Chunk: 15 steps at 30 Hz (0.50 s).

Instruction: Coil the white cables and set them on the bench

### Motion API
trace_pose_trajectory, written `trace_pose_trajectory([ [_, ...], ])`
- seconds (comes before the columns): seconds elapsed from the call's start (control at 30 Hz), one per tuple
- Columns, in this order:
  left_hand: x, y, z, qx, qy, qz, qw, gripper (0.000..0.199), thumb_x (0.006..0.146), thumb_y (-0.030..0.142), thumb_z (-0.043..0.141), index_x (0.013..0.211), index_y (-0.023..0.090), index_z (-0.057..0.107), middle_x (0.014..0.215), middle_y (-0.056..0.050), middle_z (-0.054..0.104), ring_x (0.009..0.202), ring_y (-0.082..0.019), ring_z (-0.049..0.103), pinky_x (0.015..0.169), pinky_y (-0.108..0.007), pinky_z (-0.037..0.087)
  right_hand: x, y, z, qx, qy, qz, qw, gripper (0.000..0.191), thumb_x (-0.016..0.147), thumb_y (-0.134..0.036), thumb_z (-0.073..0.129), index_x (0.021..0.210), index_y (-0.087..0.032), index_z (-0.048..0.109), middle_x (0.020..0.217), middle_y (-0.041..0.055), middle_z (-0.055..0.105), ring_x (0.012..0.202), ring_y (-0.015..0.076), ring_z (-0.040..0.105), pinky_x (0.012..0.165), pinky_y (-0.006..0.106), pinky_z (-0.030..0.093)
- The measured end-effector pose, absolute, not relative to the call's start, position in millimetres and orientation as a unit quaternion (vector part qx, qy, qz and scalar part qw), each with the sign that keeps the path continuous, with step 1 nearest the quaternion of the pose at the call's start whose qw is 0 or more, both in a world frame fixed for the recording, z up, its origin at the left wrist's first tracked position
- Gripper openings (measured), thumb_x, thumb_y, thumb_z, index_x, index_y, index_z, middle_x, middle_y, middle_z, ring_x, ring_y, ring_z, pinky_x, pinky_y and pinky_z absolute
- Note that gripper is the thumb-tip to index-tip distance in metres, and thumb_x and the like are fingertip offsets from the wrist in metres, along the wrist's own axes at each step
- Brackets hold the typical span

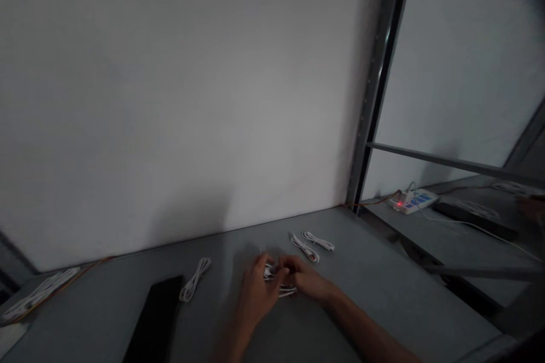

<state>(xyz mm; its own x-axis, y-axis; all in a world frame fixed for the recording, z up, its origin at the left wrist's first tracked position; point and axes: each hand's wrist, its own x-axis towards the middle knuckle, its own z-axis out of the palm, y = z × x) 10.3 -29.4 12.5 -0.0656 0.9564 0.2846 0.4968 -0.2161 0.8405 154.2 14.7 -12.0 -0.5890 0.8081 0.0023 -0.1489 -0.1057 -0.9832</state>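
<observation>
A white wall [170,96] fills most of your view, with a dark metal upright [377,79] at its right, and your grey surface [383,278] runs along its foot. An orange cable [366,204] follows the back edge of the surface.

Your left hand [258,295] and right hand [309,283] meet near the middle of the surface. Both close on a white cable bundle [279,289], which sits between your 2 hands and is partly hidden by your fingers. Each grip is together, clamped on those white loops.

Just beyond your right hand lie 2 more coils, a tied white coil [305,248] and a white coil [318,241], almost touching each other. Left of your left hand lies a looped white cable [195,279], and beside it a flat black slab [155,317]. Further left, a long white cable hank [40,295] rests at the surface's edge.

To the right, on a second surface [460,255], stands a white power strip [413,201] with a red light. A black bar [474,221] lies beyond it, and a blurred hand [532,207] that is not yours shows at the far right edge.
</observation>
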Motion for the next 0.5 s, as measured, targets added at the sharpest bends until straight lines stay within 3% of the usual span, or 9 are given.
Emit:
trace_pose_trajectory([
  [0.13,16.0,-27.2,7.8,0.623,0.609,0.458,0.175,0.027,0.088,0.034,0.047,0.07,0.022,0.062,0.069,-0.007,0.065,0.069,-0.023,0.061,0.067,-0.03,0.036,144.7,9.5,-7.5,-0.318,-0.5,0.704,0.392,0.01,0.055,-0.02,0.054,0.065,-0.019,0.054,0.051,-0.0066,0.046,0.042,0.0083,0.036,0.042,0.021,0.024],
  [0.3,20.0,-23.8,0.7,0.6,0.625,0.46,0.194,0.026,0.088,0.033,0.049,0.069,0.023,0.062,0.061,-0.006,0.062,0.06,-0.021,0.059,0.061,-0.028,0.032,137.1,5.8,-3.7,-0.36,-0.445,0.69,0.443,0.01,0.057,-0.027,0.053,0.062,-0.018,0.051,0.046,-0.0068,0.042,0.038,0.0076,0.034,0.037,0.02,0.021],
  [0.5,24.8,-28.9,4.5,0.671,0.598,0.383,0.21,0.039,0.094,0.038,0.037,0.077,0.02,0.067,0.076,-0.014,0.07,0.075,-0.026,0.065,0.07,-0.032,0.04,138.6,12.1,-14.5,-0.421,-0.442,0.639,0.469,0.033,0.072,-0.047,0.056,0.057,-0.019,0.047,0.046,-0.0058,0.042,0.033,0.0079,0.036,0.031,0.02,0.019],
])
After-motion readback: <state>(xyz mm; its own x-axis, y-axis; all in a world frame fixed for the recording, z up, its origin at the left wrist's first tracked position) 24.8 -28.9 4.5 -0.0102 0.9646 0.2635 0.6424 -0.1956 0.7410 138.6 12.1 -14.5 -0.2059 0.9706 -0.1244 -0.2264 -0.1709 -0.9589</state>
